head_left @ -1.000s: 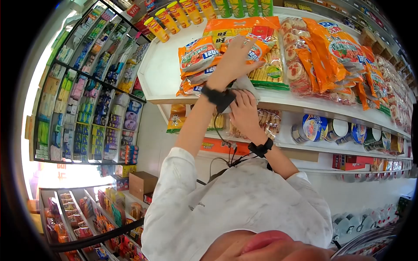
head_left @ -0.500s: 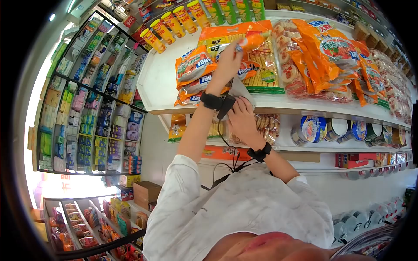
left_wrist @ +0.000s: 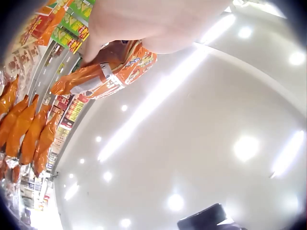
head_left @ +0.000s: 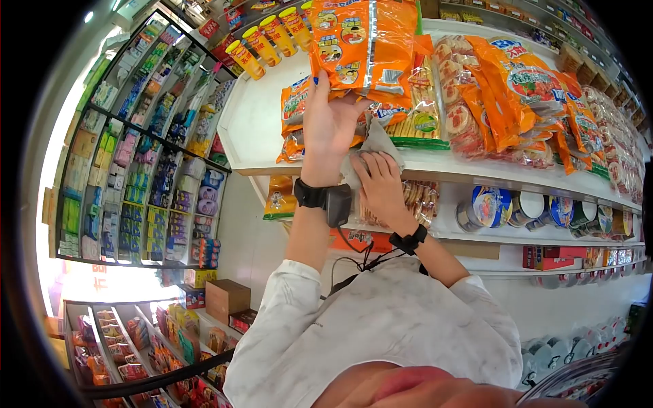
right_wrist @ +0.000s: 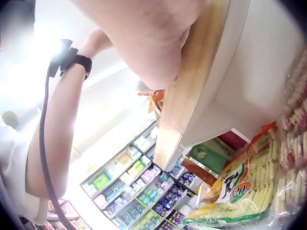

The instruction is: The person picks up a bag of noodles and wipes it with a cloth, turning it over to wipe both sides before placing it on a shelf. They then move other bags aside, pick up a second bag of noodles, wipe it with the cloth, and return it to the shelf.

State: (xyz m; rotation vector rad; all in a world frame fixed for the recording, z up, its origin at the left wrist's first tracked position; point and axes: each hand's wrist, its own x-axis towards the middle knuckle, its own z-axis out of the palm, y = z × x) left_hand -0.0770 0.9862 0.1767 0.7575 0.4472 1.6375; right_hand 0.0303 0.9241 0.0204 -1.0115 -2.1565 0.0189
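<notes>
In the head view an orange snack bag point(head_left: 367, 51), its printed back facing up, is held by my left hand point(head_left: 326, 129) at its lower edge. The left wrist view shows that bag point(left_wrist: 108, 72) beside the left hand point(left_wrist: 148, 21). Under the raised bag, similar orange bags point(head_left: 294, 112) lie on the white shelf, next to a pack of yellow sticks point(head_left: 423, 102). My right hand point(head_left: 381, 183) rests with fingers slightly bent on a grey cloth point(head_left: 381, 144) at the shelf's front edge. In the right wrist view the right hand point(right_wrist: 148, 43) is against the wooden edge point(right_wrist: 187, 91).
Yellow-lidded cans point(head_left: 260, 44) stand along the back of the shelf. To the right lie packs of round snacks point(head_left: 462, 122) and more orange bags point(head_left: 520, 85). Bowl-shaped tubs point(head_left: 491, 204) sit one shelf below. Stocked racks point(head_left: 136, 183) stand at the left.
My left hand has turned over and lifted an orange bag from the pile, up and toward the back of the shelf. My right hand has stayed on the cloth.
</notes>
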